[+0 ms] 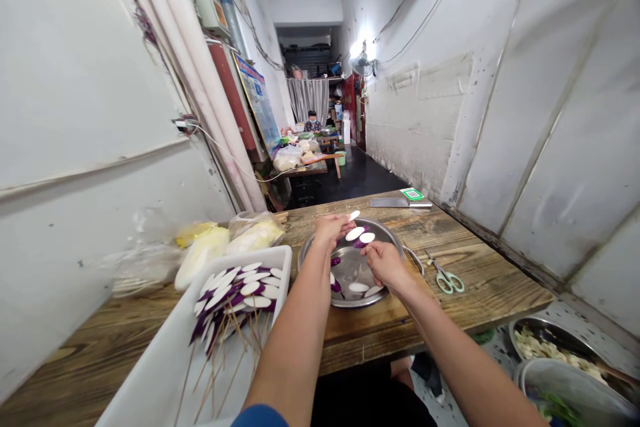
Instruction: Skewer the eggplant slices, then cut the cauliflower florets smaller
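Note:
Both hands are over a round steel bowl (387, 235) on a wooden table (495, 280). My left hand (330, 228) is closed round several white eggplant slices (356, 233) with purple skin, fanned out to the right. My right hand (383, 260) pinches at the nearest slice of that fan; whether a skewer runs through the slices I cannot make out. A few loose slices (359, 287) lie in the bowl's bottom. To the left, a white plastic tray (165, 360) holds several skewered eggplant slices (240, 287) on bamboo sticks.
Green-handled scissors (449, 280) lie right of the bowl. A cleaver (395, 202) and a green card (412, 194) sit at the table's far edge. Bagged cabbage (210, 247) is behind the tray. Steel bowls of food (555, 350) stand lower right. A person sits far down the corridor.

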Action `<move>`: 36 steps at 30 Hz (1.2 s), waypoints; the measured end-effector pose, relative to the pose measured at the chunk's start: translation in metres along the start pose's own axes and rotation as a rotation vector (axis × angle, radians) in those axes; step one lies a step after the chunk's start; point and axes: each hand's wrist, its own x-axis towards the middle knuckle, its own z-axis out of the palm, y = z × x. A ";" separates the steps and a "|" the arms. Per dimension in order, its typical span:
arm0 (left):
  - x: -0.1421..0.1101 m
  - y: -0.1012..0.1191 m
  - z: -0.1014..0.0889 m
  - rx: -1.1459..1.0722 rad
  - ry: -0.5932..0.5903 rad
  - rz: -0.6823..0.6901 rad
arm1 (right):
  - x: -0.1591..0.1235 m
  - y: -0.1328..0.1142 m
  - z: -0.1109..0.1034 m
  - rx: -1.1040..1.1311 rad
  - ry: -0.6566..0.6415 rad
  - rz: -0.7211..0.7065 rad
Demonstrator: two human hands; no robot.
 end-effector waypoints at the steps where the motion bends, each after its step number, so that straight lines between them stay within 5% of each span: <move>1: -0.002 0.001 0.000 0.028 -0.026 -0.009 | 0.000 0.001 0.000 0.003 0.011 -0.003; 13: -0.010 0.005 0.001 0.088 -0.132 0.019 | -0.001 0.003 0.001 0.015 0.063 -0.036; 23: -0.003 0.003 0.006 -0.203 -0.141 -0.137 | -0.003 0.001 0.001 0.024 0.025 -0.067; 36: -0.006 0.002 0.003 -0.038 -0.206 -0.161 | -0.003 0.001 0.002 -0.021 0.061 -0.063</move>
